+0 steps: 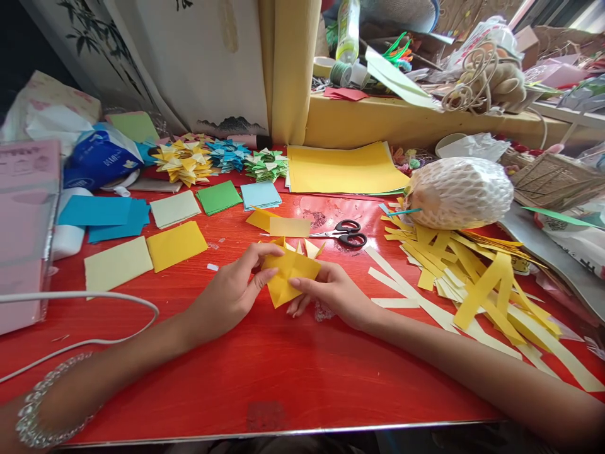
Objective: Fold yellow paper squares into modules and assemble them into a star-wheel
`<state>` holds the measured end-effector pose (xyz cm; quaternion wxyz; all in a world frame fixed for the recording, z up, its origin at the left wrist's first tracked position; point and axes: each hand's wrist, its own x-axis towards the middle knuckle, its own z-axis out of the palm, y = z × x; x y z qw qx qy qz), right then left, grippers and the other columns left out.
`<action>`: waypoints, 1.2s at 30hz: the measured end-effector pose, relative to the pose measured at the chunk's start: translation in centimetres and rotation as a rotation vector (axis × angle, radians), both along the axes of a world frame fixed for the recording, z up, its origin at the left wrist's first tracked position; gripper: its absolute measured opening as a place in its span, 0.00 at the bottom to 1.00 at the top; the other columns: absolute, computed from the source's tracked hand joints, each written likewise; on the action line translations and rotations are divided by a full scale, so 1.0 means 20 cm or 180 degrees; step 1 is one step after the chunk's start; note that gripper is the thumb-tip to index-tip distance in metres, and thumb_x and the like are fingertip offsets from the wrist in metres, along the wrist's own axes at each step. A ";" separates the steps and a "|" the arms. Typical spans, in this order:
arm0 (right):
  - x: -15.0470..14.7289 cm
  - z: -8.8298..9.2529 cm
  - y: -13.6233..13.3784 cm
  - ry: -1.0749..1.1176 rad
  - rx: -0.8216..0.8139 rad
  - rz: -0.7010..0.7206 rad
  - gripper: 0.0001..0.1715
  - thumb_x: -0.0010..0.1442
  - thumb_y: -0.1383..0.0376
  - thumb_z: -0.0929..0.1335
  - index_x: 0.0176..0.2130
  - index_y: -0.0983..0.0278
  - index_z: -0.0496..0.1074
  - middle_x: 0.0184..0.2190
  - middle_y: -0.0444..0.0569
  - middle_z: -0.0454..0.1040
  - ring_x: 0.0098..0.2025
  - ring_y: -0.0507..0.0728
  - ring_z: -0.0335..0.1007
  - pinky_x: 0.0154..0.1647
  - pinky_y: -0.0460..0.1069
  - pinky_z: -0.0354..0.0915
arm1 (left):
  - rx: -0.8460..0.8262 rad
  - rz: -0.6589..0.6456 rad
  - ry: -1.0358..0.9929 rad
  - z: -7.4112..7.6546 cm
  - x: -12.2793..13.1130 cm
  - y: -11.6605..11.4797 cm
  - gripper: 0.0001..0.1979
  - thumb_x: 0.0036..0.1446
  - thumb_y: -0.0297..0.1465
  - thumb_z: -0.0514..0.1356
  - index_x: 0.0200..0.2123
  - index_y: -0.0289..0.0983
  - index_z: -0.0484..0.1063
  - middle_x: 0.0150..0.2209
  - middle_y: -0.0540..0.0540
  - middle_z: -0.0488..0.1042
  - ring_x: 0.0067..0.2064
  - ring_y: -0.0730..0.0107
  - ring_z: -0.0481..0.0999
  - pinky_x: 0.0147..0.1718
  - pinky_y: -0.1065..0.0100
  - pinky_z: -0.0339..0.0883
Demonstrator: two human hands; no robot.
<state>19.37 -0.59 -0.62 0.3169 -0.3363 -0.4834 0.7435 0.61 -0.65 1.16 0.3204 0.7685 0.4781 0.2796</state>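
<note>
A folded yellow paper piece point(287, 275) sits just above the red table point(265, 372) at its middle. My left hand point(234, 290) pinches its left edge between thumb and fingers. On the paper's right side, my right hand point(331, 291) grips it with the thumb on top and fingers below. A bead bracelet point(35, 403) circles my left wrist. Behind the paper lie more folded yellow pieces point(278, 225) and black-handled scissors point(347, 233).
Yellow and cream paper strips point(472, 277) are heaped at right beside a net-wrapped round object point(458, 192). Coloured paper squares point(174, 243) lie at left, folded paper stars point(222, 157) and a yellow sheet stack point(345, 167) at the back. A white cable point(94, 296) crosses the left.
</note>
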 end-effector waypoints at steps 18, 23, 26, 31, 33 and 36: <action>0.00 -0.01 -0.01 -0.0044 0.0031 -0.0020 0.14 0.55 0.59 0.67 0.33 0.70 0.69 0.21 0.47 0.74 0.23 0.51 0.72 0.28 0.46 0.69 | -0.0399 -0.0177 -0.0158 0.04 0.02 -0.02 0.09 0.57 0.37 0.53 0.38 0.40 0.67 0.32 0.51 0.72 0.33 0.72 0.70 0.32 0.73 0.63; 0.00 0.01 0.00 -0.0040 -0.0033 0.0159 0.15 0.51 0.59 0.69 0.33 0.70 0.70 0.24 0.49 0.75 0.26 0.53 0.74 0.29 0.46 0.70 | -0.0527 -0.0061 -0.0408 0.02 0.02 -0.03 0.09 0.58 0.37 0.53 0.39 0.40 0.66 0.33 0.50 0.71 0.33 0.72 0.70 0.30 0.72 0.64; 0.00 0.00 0.00 0.0017 -0.0092 0.0266 0.15 0.49 0.60 0.70 0.33 0.70 0.71 0.26 0.49 0.76 0.27 0.53 0.74 0.30 0.47 0.71 | -0.0548 0.0067 -0.0543 0.01 0.02 -0.04 0.08 0.57 0.36 0.53 0.39 0.40 0.64 0.30 0.51 0.68 0.32 0.73 0.69 0.29 0.73 0.64; 0.00 0.00 0.00 -0.0098 -0.0102 0.0309 0.16 0.49 0.59 0.70 0.34 0.70 0.71 0.26 0.50 0.76 0.27 0.53 0.74 0.31 0.47 0.71 | -0.0585 0.0136 -0.0757 0.00 0.03 -0.03 0.08 0.56 0.33 0.55 0.40 0.41 0.61 0.29 0.53 0.64 0.32 0.75 0.67 0.31 0.73 0.65; 0.00 0.01 0.00 -0.0111 -0.0092 0.0291 0.15 0.50 0.60 0.70 0.33 0.70 0.71 0.26 0.49 0.76 0.27 0.53 0.74 0.31 0.47 0.71 | -0.0629 0.0053 -0.0759 0.00 0.02 -0.02 0.11 0.56 0.33 0.55 0.42 0.41 0.60 0.30 0.53 0.65 0.34 0.74 0.69 0.34 0.72 0.65; 0.00 0.01 0.00 -0.0119 -0.0076 0.0201 0.13 0.52 0.61 0.69 0.33 0.70 0.71 0.25 0.48 0.75 0.27 0.52 0.74 0.31 0.45 0.70 | -0.0734 -0.0080 -0.0813 0.00 0.02 -0.01 0.14 0.55 0.33 0.56 0.45 0.41 0.59 0.31 0.52 0.67 0.35 0.73 0.70 0.36 0.71 0.66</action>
